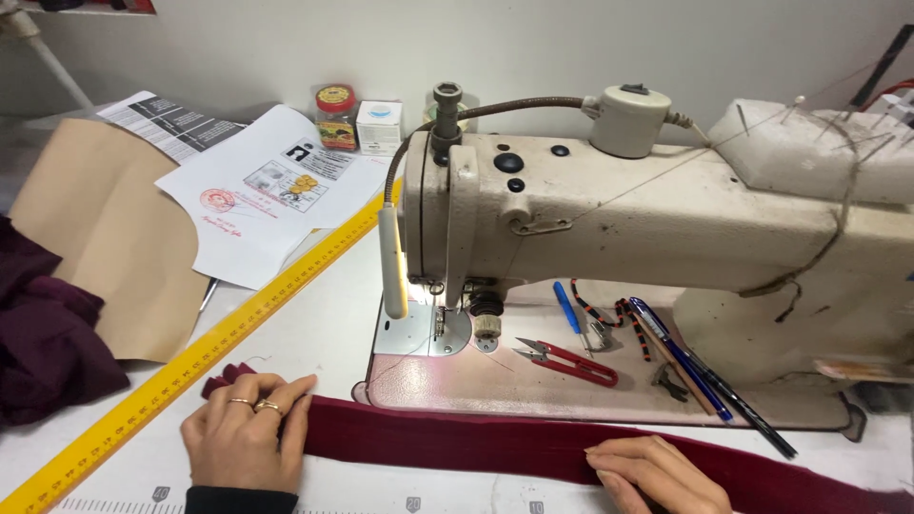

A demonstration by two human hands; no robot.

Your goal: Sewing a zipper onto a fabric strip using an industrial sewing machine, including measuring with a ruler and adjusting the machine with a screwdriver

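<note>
Head view | left hand, two rings, fingers together, pressed flat on end of long dark-red folded fabric strip | right hand fingertips pressing strip further along | strip lies across table before cream sewing machine, yellow ruler alongside

Against the table's far edge, behind the machine head: small jar with red lid and yellow-and-red label; just right of it, small white carton with teal print. Toward the far left corner: white printed sheets with red stamp, overlapping grey-printed leaflet.
</note>
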